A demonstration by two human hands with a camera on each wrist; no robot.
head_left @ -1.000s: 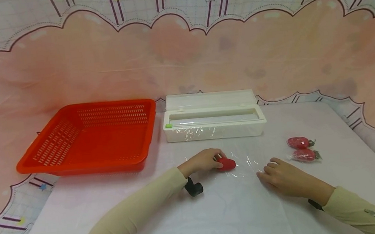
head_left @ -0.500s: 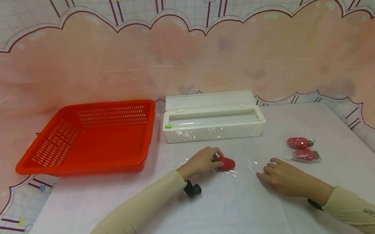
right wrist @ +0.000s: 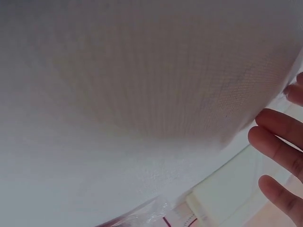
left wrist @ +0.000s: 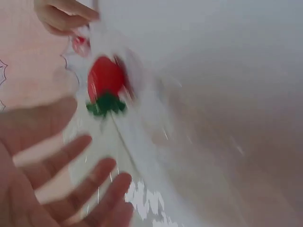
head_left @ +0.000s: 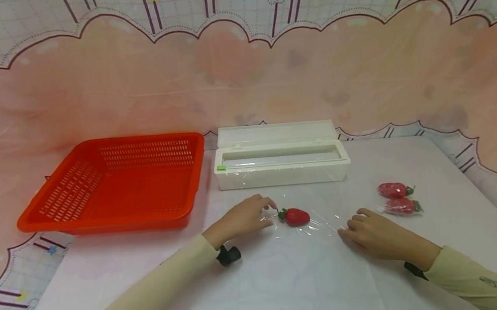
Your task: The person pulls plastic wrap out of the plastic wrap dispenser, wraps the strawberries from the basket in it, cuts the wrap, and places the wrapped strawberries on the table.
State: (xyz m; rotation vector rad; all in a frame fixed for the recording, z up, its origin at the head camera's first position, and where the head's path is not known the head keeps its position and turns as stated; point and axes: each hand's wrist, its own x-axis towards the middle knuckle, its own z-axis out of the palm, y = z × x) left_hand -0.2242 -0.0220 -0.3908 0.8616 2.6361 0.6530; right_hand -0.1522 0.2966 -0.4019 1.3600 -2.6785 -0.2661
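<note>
A red strawberry [head_left: 296,216] with a green leafy top lies on a sheet of clear cling film [head_left: 324,224] on the white table. My left hand [head_left: 243,218] is just left of its leaves, fingers spread and apart from the fruit. In the left wrist view the left hand [left wrist: 61,175] looks open beside the strawberry [left wrist: 105,80]. My right hand [head_left: 377,235] stays at the film's right edge. Its thumb and a fingertip seem to pinch the film there, while the other fingers [right wrist: 277,142] are loosely extended in the right wrist view.
Behind the film stands a white cling film dispenser [head_left: 283,175] with its lid raised. A red plastic basket [head_left: 186,209] is at the back left. Two film-wrapped strawberries [head_left: 399,206] lie side by side to the right, beyond the right hand.
My left hand has let go of the strawberry and drawn back to the left, leaving it on the film. The right hand has stayed in place.
</note>
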